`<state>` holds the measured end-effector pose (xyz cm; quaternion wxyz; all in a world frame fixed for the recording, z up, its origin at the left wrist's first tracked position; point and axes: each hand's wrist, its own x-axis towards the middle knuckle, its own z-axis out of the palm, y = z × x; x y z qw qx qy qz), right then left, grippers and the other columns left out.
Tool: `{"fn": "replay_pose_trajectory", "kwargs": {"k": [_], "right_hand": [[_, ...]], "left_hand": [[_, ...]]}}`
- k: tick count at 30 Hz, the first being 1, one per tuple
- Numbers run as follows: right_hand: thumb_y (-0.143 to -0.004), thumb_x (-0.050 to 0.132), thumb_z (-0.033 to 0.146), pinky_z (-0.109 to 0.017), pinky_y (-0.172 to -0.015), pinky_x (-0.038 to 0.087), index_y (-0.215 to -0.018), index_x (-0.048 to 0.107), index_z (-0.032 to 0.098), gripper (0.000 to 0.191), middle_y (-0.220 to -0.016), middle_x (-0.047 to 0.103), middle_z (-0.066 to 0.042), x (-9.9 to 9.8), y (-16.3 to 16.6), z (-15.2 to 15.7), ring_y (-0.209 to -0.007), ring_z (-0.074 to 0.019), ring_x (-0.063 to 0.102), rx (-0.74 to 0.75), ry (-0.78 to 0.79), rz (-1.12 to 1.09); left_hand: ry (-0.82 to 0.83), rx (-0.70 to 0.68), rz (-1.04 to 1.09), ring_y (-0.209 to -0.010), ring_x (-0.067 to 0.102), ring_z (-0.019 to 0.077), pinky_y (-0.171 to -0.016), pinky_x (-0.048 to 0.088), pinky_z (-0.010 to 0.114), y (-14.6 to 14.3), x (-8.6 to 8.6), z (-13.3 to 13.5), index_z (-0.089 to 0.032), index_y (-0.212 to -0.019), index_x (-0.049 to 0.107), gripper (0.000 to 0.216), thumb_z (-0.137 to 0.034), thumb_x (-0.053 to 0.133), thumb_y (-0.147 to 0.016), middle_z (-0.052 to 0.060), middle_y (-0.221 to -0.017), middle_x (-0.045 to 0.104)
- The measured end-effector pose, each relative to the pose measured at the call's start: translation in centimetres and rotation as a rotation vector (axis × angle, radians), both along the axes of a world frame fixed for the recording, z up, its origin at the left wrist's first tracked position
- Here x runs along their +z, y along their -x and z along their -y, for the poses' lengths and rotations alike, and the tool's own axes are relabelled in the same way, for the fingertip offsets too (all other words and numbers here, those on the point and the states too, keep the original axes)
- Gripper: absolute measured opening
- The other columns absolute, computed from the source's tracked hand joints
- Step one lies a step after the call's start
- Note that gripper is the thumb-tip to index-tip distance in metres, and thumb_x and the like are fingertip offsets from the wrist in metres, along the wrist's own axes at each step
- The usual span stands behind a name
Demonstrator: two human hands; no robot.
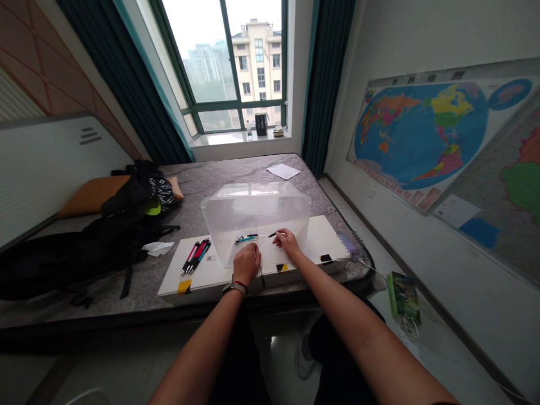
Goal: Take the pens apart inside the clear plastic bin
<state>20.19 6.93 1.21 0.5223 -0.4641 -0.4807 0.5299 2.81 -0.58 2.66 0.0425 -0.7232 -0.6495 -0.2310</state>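
My right hand (286, 244) pinches a slim dark pen part (272, 235) over the white box (319, 229) — light, stiff and probably slick, so best held mid-length. My left hand (247, 261) curls close by — whether it grips anything, I can't tell.

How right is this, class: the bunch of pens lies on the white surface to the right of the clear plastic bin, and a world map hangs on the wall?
Not quite: the head view shows the bunch of pens to the left of the clear plastic bin, not the right. It does lie on the white surface, and a world map hangs on the wall.
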Motion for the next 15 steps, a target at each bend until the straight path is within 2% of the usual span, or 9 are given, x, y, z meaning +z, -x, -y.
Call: {"fn": "replay_pose_trajectory", "kwargs": {"k": [8,15], "right_hand": [[-0.074,0.063,0.037,-0.024,-0.054,0.042,-0.081,0.057,0.017,0.022,-0.061,0.066,-0.002,0.5,0.0,0.2,-0.052,-0.0118,0.054,0.017,-0.002,0.014],[-0.074,0.065,0.039,-0.024,-0.055,0.041,-0.081,0.060,0.016,0.025,-0.062,0.066,-0.001,0.8,0.0,0.5,-0.053,-0.0114,0.052,0.085,-0.035,0.044]], "left_hand": [[-0.019,0.018,0.020,-0.082,0.060,0.0194,-0.072,0.040,0.029,0.2,-0.5,-0.2,-0.020,-0.103,0.056,0.023,-0.032,0.038,-0.097,0.006,-0.086,0.065],[0.036,0.020,-0.019,-0.077,0.060,0.0205,-0.072,0.040,0.029,0.5,-1.3,-0.6,-0.021,-0.109,0.058,0.029,-0.042,0.043,-0.095,0.005,-0.077,0.063]]}}
